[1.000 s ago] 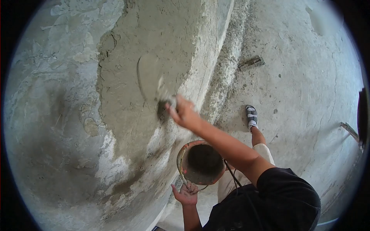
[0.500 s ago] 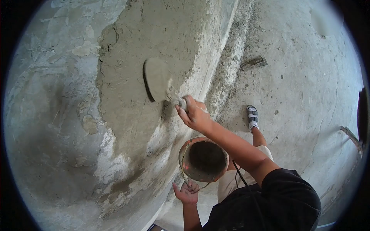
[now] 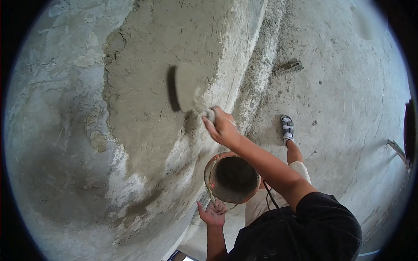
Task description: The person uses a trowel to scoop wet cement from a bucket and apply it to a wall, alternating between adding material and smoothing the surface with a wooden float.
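My right hand (image 3: 223,127) is closed around the handle of a mortar-smeared trowel (image 3: 188,87). The blade faces a rough patch of grey mortar (image 3: 143,95) on the wall and throws a dark shadow along its left edge. Below that arm hangs a round, reddish bucket (image 3: 210,182), its inside dark. Its thin handle runs down into my left hand (image 3: 213,214), whose fingers curl around it while the thumb sticks out.
Pale, flaking old wall (image 3: 56,143) surrounds the mortar patch. On the concrete floor (image 3: 344,108) lies a flat tool (image 3: 288,67) near the wall base, where grit is scattered. My sandalled foot (image 3: 287,126) stands nearby. A bent metal piece (image 3: 397,152) shows at the far right.
The trowel has shifted slightly right along the wall, and the shadow beside its blade has widened. My left hand still holds the bucket at nearly the same place.
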A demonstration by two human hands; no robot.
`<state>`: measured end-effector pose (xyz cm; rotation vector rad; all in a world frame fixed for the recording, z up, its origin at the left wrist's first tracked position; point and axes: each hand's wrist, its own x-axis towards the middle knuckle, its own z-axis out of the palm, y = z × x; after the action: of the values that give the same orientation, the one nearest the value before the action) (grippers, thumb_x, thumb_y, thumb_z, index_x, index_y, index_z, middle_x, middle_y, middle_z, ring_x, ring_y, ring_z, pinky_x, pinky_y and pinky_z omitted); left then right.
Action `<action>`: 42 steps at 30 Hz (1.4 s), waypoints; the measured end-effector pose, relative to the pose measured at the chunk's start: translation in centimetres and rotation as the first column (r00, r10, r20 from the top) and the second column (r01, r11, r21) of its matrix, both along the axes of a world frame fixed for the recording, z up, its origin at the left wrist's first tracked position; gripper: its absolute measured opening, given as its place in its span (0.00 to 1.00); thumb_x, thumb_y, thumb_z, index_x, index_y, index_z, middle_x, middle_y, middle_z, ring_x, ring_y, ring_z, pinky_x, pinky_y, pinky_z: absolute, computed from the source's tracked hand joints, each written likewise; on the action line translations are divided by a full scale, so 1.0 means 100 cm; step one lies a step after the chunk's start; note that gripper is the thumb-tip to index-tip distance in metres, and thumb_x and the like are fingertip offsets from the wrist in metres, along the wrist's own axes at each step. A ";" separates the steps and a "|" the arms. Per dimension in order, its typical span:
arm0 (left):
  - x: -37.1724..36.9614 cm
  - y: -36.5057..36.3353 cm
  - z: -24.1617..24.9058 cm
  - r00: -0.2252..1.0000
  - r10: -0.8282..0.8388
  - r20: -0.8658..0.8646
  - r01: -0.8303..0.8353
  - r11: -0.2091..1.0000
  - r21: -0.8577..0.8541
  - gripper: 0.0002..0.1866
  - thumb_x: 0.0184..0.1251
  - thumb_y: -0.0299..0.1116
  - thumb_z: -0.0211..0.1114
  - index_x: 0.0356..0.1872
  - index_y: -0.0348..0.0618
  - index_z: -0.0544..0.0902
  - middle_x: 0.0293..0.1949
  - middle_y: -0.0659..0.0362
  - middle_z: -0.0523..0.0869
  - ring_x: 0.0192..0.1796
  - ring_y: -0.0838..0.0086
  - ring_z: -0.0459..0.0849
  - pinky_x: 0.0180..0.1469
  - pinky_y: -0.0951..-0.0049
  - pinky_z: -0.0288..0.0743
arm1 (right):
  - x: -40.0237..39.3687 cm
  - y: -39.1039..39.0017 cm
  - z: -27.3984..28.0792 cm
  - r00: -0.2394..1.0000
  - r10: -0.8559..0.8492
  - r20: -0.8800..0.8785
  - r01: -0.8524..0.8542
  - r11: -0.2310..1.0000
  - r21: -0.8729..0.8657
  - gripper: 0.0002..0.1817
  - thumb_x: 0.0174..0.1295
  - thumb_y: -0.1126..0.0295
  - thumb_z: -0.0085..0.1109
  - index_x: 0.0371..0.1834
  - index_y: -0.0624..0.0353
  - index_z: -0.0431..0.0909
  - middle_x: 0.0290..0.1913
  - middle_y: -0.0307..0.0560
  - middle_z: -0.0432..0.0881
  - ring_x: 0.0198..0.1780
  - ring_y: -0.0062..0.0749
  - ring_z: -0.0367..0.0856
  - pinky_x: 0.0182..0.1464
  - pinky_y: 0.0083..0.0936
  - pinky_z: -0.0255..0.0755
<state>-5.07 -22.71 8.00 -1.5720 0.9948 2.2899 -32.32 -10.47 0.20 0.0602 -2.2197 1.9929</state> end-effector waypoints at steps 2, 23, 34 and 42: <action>-0.002 0.000 0.001 1.000 0.004 0.001 -0.004 1.000 0.007 0.39 0.55 0.78 0.45 0.22 0.45 0.66 0.15 0.68 0.56 0.18 0.78 0.51 0.25 0.76 0.47 | -0.018 -0.011 0.016 0.993 0.120 -0.018 -0.120 0.993 -0.008 0.13 0.63 0.64 0.58 0.41 0.59 0.68 0.25 0.57 0.78 0.26 0.57 0.79 0.28 0.43 0.73; 0.022 -0.009 -0.003 0.996 0.077 -0.047 -0.076 0.997 0.021 0.38 0.56 0.77 0.45 0.23 0.44 0.66 0.17 0.67 0.58 0.19 0.78 0.54 0.24 0.78 0.49 | -0.017 -0.006 0.025 0.978 0.112 0.174 -0.088 0.986 -0.140 0.13 0.66 0.62 0.55 0.38 0.62 0.66 0.18 0.57 0.73 0.21 0.54 0.75 0.27 0.40 0.68; 0.010 0.002 -0.004 0.986 0.156 0.065 -0.150 0.985 -0.082 0.38 0.59 0.76 0.42 0.23 0.43 0.66 0.17 0.66 0.57 0.19 0.79 0.52 0.24 0.79 0.47 | 0.093 0.053 0.042 0.214 0.974 -0.070 -0.140 -0.041 -0.989 0.15 0.68 0.58 0.54 0.39 0.61 0.69 0.21 0.41 0.68 0.16 0.24 0.70 0.19 0.20 0.66; 0.012 -0.003 -0.007 0.992 0.121 -0.023 -0.120 0.992 0.027 0.38 0.61 0.75 0.39 0.22 0.44 0.65 0.17 0.67 0.55 0.19 0.78 0.51 0.25 0.77 0.47 | 0.121 0.064 0.024 0.300 0.930 -0.215 0.158 -0.270 -0.950 0.21 0.60 0.55 0.55 0.38 0.64 0.66 0.23 0.48 0.68 0.15 0.29 0.67 0.12 0.26 0.64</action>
<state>-3.86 -23.01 7.29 -1.6395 0.8952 2.3970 -20.22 -4.05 2.57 0.0286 0.4631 4.2546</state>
